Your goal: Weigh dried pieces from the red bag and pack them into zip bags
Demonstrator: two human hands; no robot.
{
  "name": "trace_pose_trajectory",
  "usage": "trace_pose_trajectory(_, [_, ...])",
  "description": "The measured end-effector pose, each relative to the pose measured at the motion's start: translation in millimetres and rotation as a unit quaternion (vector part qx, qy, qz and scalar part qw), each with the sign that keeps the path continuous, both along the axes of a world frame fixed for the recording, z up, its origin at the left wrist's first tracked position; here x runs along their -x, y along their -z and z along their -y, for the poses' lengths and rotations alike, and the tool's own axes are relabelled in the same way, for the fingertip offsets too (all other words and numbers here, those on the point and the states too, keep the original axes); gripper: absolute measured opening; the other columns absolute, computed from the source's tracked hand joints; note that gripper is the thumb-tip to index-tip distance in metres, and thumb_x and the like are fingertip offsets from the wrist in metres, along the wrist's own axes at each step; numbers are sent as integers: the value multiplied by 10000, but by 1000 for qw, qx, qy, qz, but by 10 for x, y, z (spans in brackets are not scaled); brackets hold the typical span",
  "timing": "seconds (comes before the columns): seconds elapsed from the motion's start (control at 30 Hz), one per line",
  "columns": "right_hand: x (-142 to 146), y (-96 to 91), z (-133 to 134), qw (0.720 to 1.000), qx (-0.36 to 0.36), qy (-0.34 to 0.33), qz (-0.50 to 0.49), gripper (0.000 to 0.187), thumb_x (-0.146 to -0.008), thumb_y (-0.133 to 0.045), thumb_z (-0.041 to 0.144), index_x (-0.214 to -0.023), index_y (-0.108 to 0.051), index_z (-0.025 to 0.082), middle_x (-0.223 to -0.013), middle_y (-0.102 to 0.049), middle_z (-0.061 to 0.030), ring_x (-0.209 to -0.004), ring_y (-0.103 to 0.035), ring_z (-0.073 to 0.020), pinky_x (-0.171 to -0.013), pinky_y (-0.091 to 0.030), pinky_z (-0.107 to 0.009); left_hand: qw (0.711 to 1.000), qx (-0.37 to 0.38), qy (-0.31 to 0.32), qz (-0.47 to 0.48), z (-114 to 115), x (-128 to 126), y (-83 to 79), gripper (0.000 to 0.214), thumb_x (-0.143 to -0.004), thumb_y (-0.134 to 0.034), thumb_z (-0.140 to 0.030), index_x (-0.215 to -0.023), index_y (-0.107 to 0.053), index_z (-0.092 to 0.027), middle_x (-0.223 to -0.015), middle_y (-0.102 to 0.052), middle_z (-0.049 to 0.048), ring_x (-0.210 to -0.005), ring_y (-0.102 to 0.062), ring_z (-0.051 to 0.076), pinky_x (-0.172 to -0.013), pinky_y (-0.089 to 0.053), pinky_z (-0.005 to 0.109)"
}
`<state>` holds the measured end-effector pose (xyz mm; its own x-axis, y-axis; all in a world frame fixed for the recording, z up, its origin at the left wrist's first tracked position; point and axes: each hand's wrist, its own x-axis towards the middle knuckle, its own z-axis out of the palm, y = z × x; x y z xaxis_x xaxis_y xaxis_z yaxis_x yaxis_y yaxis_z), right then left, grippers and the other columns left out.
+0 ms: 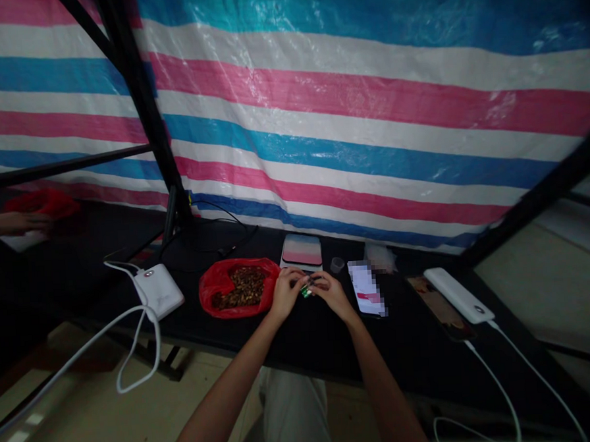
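Observation:
My left hand and my right hand come together above the black table, fingers closed in a pinch. Between their fingertips is a small shiny green piece; its kind is too small to make out. Just left of my left hand lies an open red plastic bag holding a heap of small brown pieces, perhaps nuts or seeds. Behind my hands sits a flat pale device like a small scale, its top reflecting the striped sheet. A little clear cup stands beyond my right hand.
A lit phone and a clear plastic bag lie to the right. Farther right are a white power bank and another phone, both cabled. Another white power bank is on the left. At far left, another person's hand touches a red bag.

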<state>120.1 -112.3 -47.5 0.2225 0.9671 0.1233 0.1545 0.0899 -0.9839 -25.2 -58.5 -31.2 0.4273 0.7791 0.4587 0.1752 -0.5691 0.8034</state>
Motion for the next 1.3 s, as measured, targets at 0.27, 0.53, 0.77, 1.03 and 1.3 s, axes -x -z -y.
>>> trace_pose_trajectory(0.27, [-24,51,-10,1000,4,2,-21,298,-670,-615,277,-941,-577,161,-867,-643,-60,-776,-612,-181,-629,-476,-278,994,-47,65,-76,53,12,23,203,-836,-449,-232,-990,-580,-234,-1014,-538,23,-970,-481,155,-863,-388,296])
trace_pose_trajectory(0.53, [-35,51,20,1000,-7,-2,8,270,-717,-566,282,-969,-526,195,-718,-604,4,-616,-570,-127,-540,-433,-236,978,-96,-2,-186,69,7,98,240,-776,-546,-291,-1012,-521,-255,-980,-479,18,-951,-448,169,-772,-432,275])
trace_pose_trajectory(0.77, [-30,101,20,1000,-4,-4,20,269,-714,-559,268,-970,-529,190,-721,-589,1,-649,-572,-129,-562,-442,-241,980,-65,25,-187,40,-11,166,217,-816,-480,-265,-1030,-510,-249,-990,-471,20,-899,-504,150,-785,-434,271])
trace_pose_trajectory(1.03, [-37,51,12,1000,8,-13,2,352,-690,-582,258,-1023,-482,207,-713,-598,13,-618,-575,-125,-579,-457,-254,985,-77,45,-148,49,-64,159,163,-793,-423,-173,-954,-442,-168,-915,-455,51,-852,-489,170,-770,-428,312])
trace_pose_trajectory(1.3, [-65,88,3,1000,20,4,-16,398,-628,-648,250,-985,-479,202,-637,-601,39,-544,-567,-113,-553,-440,-242,993,-52,44,-99,-4,-55,198,127,-789,-370,-107,-904,-394,-156,-829,-457,35,-764,-468,140,-721,-410,278])
